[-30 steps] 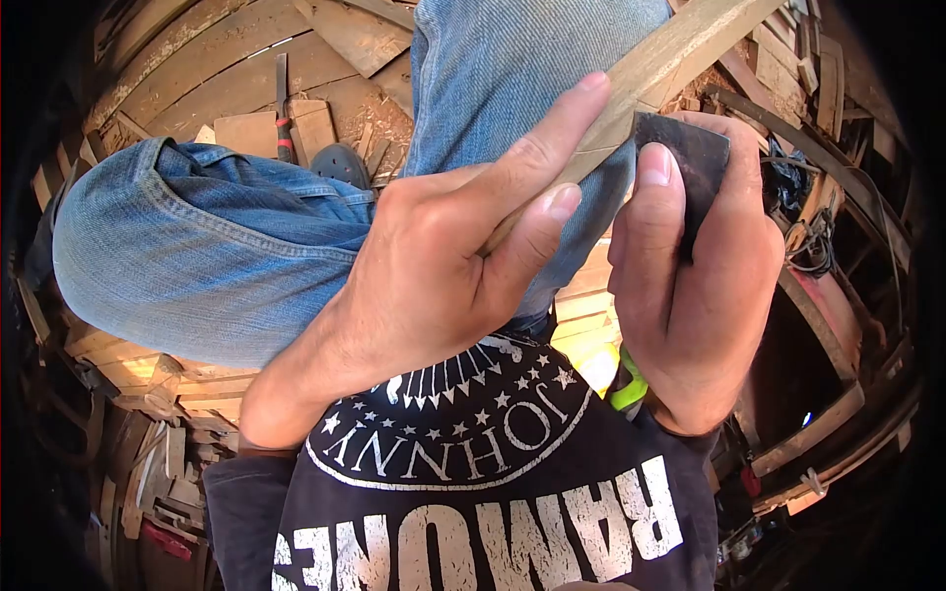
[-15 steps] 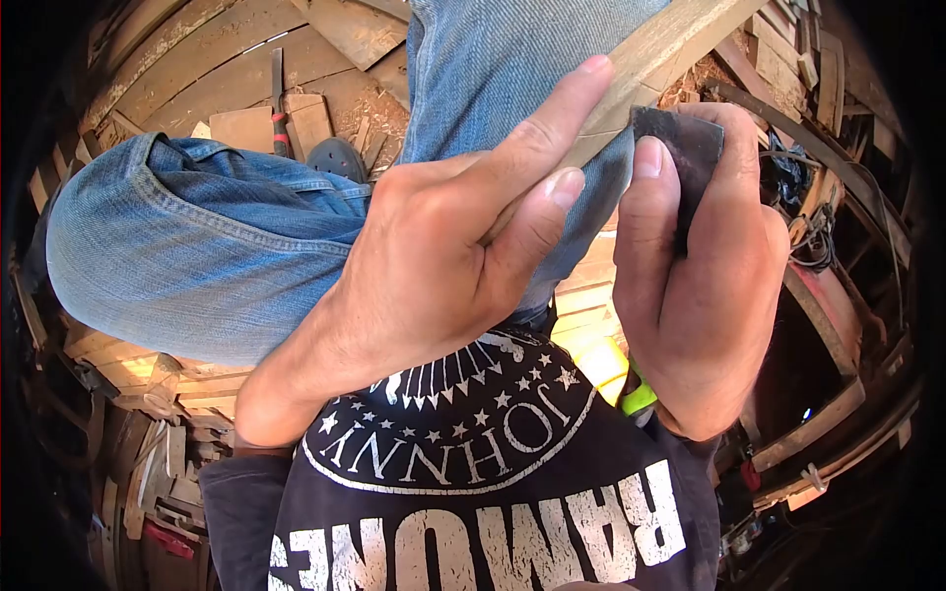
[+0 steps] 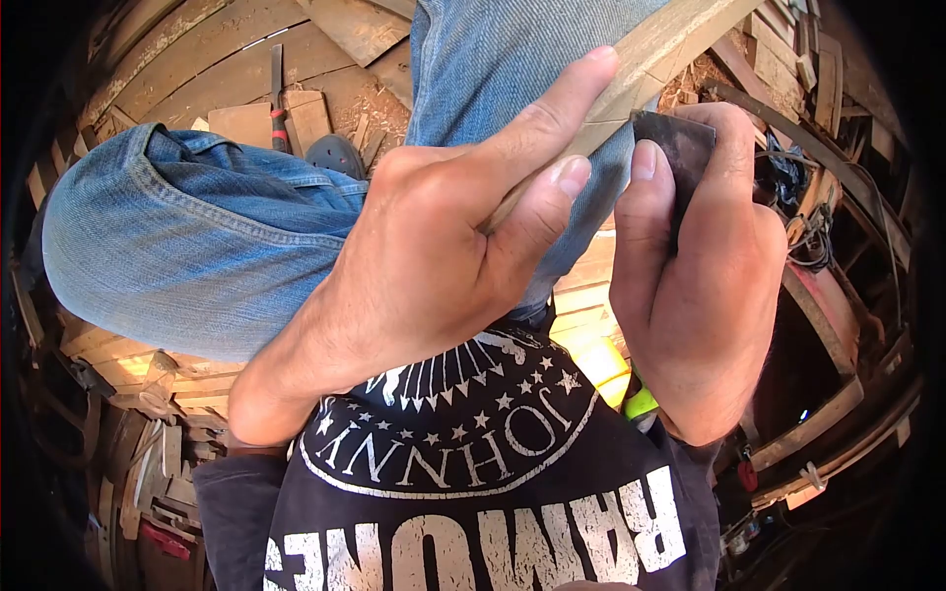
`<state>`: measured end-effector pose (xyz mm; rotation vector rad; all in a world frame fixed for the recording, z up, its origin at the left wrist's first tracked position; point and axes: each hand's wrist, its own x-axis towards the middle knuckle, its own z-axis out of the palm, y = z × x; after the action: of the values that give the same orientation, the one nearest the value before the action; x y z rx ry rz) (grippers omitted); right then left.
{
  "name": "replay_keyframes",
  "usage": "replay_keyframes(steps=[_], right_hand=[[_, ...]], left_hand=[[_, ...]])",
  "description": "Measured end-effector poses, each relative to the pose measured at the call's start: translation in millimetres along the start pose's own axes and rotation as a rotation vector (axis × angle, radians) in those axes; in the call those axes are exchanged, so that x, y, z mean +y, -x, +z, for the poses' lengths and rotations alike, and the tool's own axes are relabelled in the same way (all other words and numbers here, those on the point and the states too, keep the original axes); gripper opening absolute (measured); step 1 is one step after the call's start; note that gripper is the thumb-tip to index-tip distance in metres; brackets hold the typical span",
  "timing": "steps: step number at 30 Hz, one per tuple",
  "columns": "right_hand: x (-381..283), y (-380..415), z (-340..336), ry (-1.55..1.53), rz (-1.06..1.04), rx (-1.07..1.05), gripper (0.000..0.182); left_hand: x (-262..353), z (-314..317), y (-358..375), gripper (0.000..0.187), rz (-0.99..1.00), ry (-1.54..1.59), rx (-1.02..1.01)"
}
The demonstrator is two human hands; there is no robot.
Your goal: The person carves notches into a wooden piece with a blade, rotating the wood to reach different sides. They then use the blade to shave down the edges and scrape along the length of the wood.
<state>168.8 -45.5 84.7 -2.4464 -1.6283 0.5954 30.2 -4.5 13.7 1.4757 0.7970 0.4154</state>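
My left hand (image 3: 443, 207) is closed around a long strip of pale wood (image 3: 650, 64), its index finger stretched along the face and its thumb near the lower edge. The strip slants up to the right over the jeans and runs out of view at the top; pencil-like lines cross it. My right hand (image 3: 700, 266) pinches a folded piece of dark sandpaper (image 3: 685, 143) between thumb and bent index finger. One corner of the sandpaper comes right up to the wood's lower edge. Part of the sandpaper is hidden inside the hand.
A chisel with a red and black handle (image 3: 278, 123) lies on the plank floor at the upper left, beside wood blocks (image 3: 308, 116) and a grey clog (image 3: 335, 156). Wood scraps, shavings and a coil of wire (image 3: 813, 241) lie to the right. Bent knees (image 3: 168, 256) flank the work.
My right hand and the sandpaper have shifted slightly left, with a small change of tilt. My left hand has edged slightly right on the wood. Both grips stay the same.
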Motion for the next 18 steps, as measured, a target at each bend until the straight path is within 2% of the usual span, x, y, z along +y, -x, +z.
replay_keyframes(steps=[6, 15, 18], right_hand=[[-1.1, -0.1, -3.4, 0.017, 0.024, -0.051, 0.015], [-0.9, 2.9, 1.4, -0.068, 0.022, 0.004, 0.014], [0.3, 4.7, 3.9, -0.133, 0.029, 0.025, 0.013]], left_hand=[[0.4, -0.3, 0.4, 0.048, -0.01, 0.011, 0.015], [1.0, 0.8, 0.7, 0.049, 0.003, 0.01, 0.033], [4.2, 0.2, 1.1, 0.049, -0.074, 0.02, -0.018]])
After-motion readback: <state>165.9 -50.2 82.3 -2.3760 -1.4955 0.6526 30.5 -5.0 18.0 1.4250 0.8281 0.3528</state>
